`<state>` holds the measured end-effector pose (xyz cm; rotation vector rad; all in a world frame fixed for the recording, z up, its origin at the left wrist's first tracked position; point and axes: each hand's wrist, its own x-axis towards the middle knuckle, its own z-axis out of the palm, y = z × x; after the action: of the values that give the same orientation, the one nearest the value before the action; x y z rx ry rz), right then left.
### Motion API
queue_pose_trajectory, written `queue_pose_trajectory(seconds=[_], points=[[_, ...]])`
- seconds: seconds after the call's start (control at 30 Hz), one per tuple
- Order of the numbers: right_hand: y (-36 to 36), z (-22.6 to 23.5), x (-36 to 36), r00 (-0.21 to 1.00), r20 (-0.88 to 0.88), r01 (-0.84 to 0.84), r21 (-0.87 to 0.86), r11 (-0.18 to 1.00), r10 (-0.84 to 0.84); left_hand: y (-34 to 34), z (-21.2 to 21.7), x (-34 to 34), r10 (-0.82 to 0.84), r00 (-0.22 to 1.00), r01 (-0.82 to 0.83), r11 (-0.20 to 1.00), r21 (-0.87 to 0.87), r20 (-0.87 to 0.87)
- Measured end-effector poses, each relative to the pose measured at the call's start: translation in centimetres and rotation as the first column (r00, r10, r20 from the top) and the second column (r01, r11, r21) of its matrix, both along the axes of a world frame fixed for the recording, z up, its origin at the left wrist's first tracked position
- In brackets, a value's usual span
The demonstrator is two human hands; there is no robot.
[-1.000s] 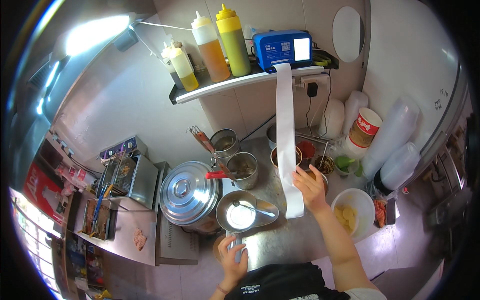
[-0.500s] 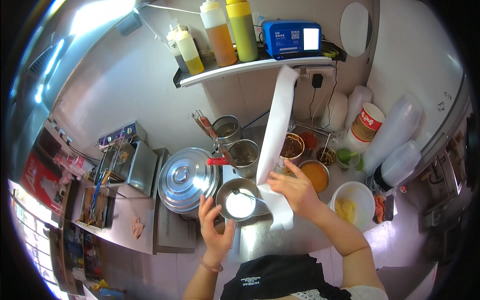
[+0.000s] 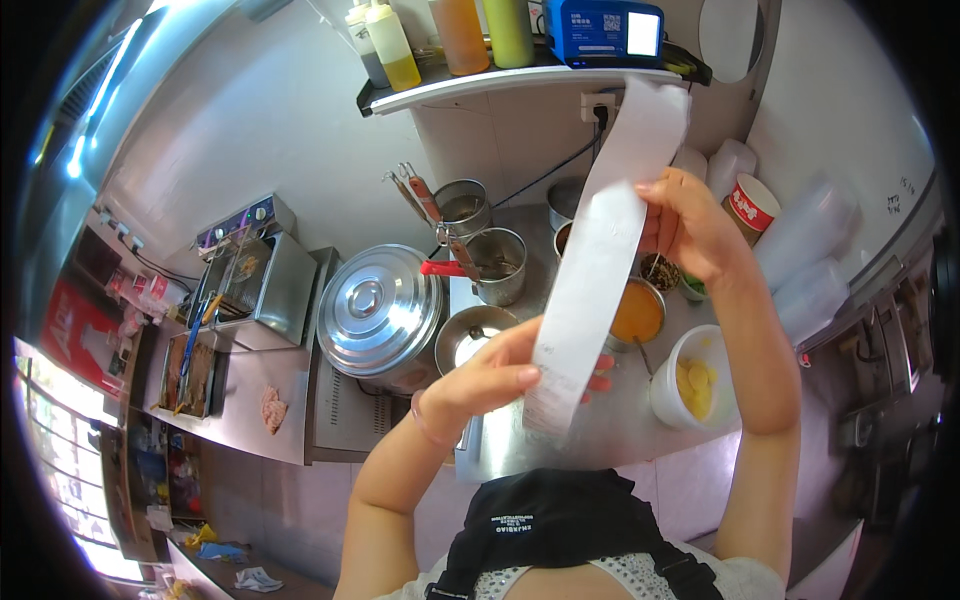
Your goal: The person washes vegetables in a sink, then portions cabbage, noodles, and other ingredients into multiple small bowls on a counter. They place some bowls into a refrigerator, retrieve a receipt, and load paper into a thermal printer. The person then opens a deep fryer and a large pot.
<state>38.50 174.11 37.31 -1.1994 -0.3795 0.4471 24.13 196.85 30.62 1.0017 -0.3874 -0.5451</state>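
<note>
A long white paper strip (image 3: 592, 275), like a receipt, hangs over the counter, its upper part bent over near the shelf. My left hand (image 3: 487, 375) is closed around its lower end, the thumb on the front and fingertips showing past the far edge. Higher up, my right hand (image 3: 693, 218) pinches the strip's right edge between thumb and fingers. Faint print shows near the lower end. Behind the paper, a metal bowl (image 3: 468, 330) is partly hidden by my left hand, and a bowl of orange sauce (image 3: 638, 312) stands to the right.
A lidded steel pot (image 3: 378, 308) and a fryer (image 3: 285, 300) stand left. Saucepans (image 3: 497, 262) sit behind the bowl. A white tub (image 3: 672, 395) of yellow pieces stands right, near stacked clear containers (image 3: 810, 225). Above, a shelf (image 3: 430, 95) holds squeeze bottles (image 3: 393, 50) and a blue device (image 3: 600, 35).
My left hand has moved right and taken hold of the strip's lower end. My right hand has risen along the strip and now pinches it higher. The strip has shifted right and tilted.
</note>
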Motion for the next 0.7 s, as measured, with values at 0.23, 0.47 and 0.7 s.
queue_pose_trajectory(seconds=[0.23, 0.47, 0.7], points=[[-2.3, -4.8, 6.0, 0.998, -0.062, 0.033, 0.009, 0.999, -0.032, 0.0, -2.2, -1.6, -0.049, 0.961, 0.003, 0.986, -0.168, -0.273], [-2.9, -8.7, 11.6, 0.974, 0.207, 0.125, -0.153, 0.98, -0.092, 0.0, -3.3, -2.4, -0.096, 0.945, 0.012, 0.966, -0.26, -0.314], [-3.2, -9.3, 12.9, 0.884, 0.459, 0.228, -0.265, 0.937, -0.085, -0.1, -3.8, -2.2, -0.109, 0.947, 0.021, 0.96, -0.281, -0.302]])
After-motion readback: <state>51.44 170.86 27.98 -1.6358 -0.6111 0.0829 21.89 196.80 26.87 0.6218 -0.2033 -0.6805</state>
